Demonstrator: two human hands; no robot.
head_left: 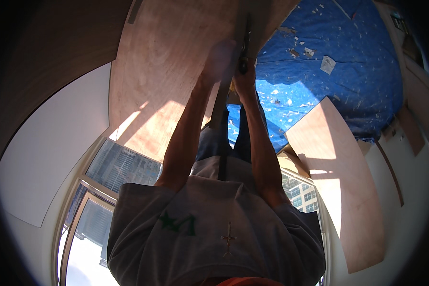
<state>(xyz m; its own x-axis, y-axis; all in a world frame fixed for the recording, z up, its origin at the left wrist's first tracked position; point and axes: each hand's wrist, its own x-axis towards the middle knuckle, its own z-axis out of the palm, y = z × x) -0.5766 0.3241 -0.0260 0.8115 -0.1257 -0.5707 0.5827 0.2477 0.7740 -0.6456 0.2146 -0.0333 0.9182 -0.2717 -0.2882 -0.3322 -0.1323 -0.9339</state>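
Note:
A large plywood sheet [162, 62] spreads in front of me and to my left. My left hand [219, 59] is on or just over the sheet near its right edge; shade and haze blur its fingers. Close beside it, my right hand [245, 78] is closed at the sheet's edge, around the near end of a dark, narrow tool [244, 52]. The tool has a rounded end by my hand and points away from me. Deep shadow hides its exact kind.
A blue tarp [329, 95] strewn with scraps covers the floor at right. A cut plywood piece [352, 200] leans at the lower right. At left is a white panel [57, 148]. Windows [124, 164] are at the lower left, and a thin wooden strip [390, 171] is far right.

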